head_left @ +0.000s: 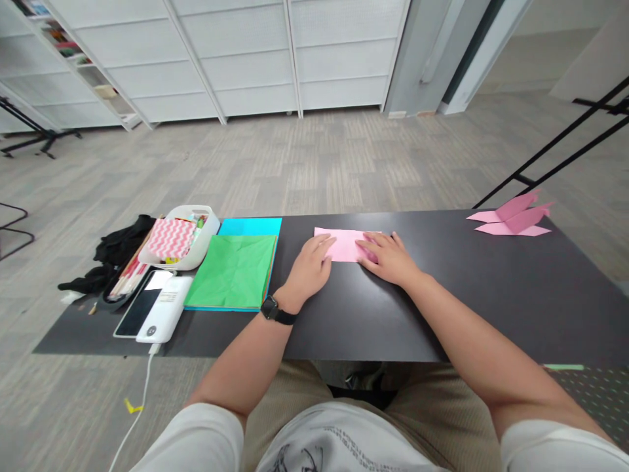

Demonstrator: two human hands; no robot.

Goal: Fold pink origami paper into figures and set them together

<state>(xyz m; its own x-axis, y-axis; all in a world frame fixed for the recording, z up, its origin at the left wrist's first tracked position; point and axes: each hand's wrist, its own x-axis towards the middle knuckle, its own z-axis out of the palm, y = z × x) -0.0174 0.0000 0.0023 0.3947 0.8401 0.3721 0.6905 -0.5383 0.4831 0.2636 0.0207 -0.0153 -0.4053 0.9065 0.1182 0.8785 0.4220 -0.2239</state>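
To the right of the pink sheet point(345, 246), a hand could pass over the counter point(491, 282) up to the folded pink birds point(521, 216). Left of it, past a narrow gap, lies the green paper point(230, 272); farther left, the white basket point(209, 237) and power bank point(164, 311) obstruct. On its near side, room lies between the left forearm point(240, 360) and right forearm point(462, 321).

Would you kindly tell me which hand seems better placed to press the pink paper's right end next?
Probably the right hand: it rests on that end of the pink paper, while the left hand lies at the opposite end.
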